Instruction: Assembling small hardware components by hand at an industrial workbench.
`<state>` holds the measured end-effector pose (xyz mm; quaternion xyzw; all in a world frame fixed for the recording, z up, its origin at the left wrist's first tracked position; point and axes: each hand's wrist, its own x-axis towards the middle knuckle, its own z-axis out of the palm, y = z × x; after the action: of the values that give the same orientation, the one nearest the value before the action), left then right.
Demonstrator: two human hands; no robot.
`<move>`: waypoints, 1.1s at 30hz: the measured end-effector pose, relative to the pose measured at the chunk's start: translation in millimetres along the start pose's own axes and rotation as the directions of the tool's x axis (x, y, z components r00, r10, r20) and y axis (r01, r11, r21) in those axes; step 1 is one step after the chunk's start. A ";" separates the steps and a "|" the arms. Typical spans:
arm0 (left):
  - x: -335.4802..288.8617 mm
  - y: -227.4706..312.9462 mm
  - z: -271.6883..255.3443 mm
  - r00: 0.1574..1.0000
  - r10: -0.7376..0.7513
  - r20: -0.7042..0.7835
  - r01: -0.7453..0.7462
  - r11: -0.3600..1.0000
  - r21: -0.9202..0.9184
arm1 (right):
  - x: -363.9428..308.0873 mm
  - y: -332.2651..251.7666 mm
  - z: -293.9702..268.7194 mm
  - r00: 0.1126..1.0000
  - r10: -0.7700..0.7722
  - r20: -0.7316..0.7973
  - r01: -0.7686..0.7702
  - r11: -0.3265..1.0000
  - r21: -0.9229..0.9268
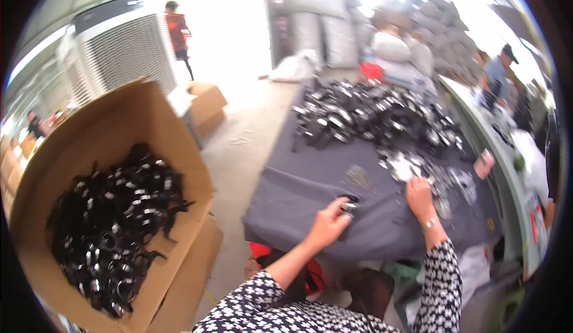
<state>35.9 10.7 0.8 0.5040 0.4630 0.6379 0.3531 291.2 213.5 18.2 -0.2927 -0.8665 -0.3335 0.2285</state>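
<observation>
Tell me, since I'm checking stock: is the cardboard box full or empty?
Partly full: the cardboard box stands open, black-and-silver parts heaped across its bottom, upper walls bare.

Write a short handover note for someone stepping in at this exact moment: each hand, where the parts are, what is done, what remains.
Left hand: fingers pinch a small black-and-metal part on the dark table cloth.
Right hand: reaching into loose shiny pieces; whether it grips one is unclear.
Done: cardboard box at left holds many black parts.
Left: a big pile of black parts at the table's far end.
</observation>
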 end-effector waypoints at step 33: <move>-9.4 -0.5 -6.1 1.000 0.020 -0.003 -0.019 0.988 0.152 | 69.4 67.2 36.4 0.613 0.570 0.547 -0.742 0.653 0.151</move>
<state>32.2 0.8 -3.0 0.5324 0.5061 0.6054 0.3064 278.0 304.8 64.6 -0.6160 -0.7672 0.0204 0.1775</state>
